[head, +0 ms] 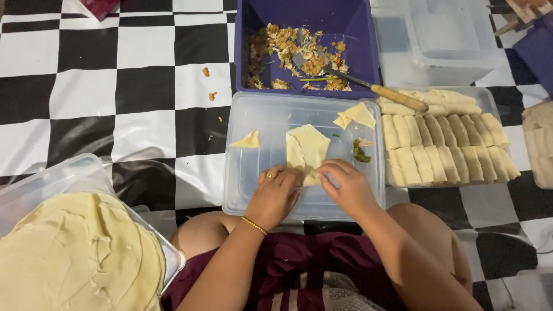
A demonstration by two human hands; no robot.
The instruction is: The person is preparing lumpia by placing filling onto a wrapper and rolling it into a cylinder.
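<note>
A pale yellow wrapper sheet (307, 147), folded in at both sides, lies on an upturned clear plastic lid (259, 118). My left hand (275, 193), with a ring and a thin gold bracelet, pinches the wrapper's near edge. My right hand (345, 184) grips the same near edge from the right. Both hands press the roll's bottom end against the lid. Loose wrapper scraps (355, 114) and one small triangle (248, 140) lie farther out on the lid, beside a bit of green filling (361, 152).
A purple tub (357, 29) with chopped vegetable filling and a wooden-handled spatula (368, 85) stands beyond the lid. Several finished rolls fill a clear tray (446, 144) at right. A stack of round wrappers (75, 253) sits in a container at lower left. The floor cloth is black-and-white checked.
</note>
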